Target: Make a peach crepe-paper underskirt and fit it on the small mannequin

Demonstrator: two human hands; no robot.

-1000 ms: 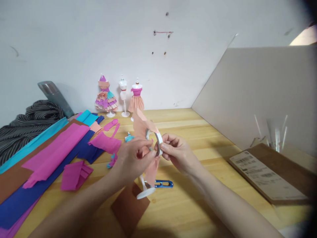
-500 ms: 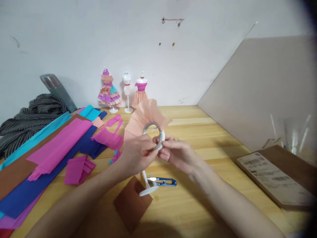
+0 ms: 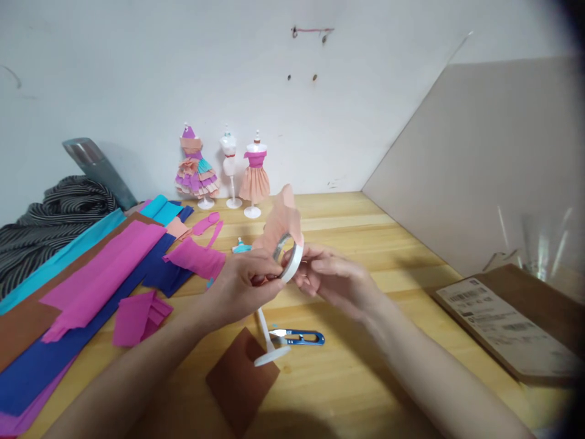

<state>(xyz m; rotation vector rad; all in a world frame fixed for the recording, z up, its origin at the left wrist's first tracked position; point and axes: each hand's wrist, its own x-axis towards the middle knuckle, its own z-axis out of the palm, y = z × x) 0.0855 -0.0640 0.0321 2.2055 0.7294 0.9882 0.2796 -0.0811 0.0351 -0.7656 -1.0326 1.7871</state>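
The left hand (image 3: pixel 244 280) is closed to a pinch; its thumb and index finger grip the lower rim of a ring-shaped roll of white tape (image 3: pixel 295 263); the other fingers are folded and partly hidden. The right hand (image 3: pixel 340 280) is half open at the opposite side of the roll, fingers curved inward; whether its fingertips touch the roll cannot be told. Both forearms converge from the lower corners of the view; the back of the left hand faces the camera; the right palm is turned toward the roll.

The roll is tilted and raised above the pale wooden bench (image 3: pixel 388 244), well forward of its back edge; a thin peach crepe-paper piece (image 3: pixel 284 213) stands upright behind it. Below the left hand is a white plastic stand with a round base (image 3: pixel 272 355); its column leans, the upper part hidden; a brown paper square (image 3: pixel 242 381) lies just beside the base; blue-handled metal snips (image 3: pixel 304 337) lie to its right.

Three miniature mannequins (image 3: pixel 230 164) line the back edge of the bench; coloured crepe-paper strips (image 3: pixel 107 268) cover its left side; a labelled brown cardboard box (image 3: pixel 525 292) lies toward its right edge.
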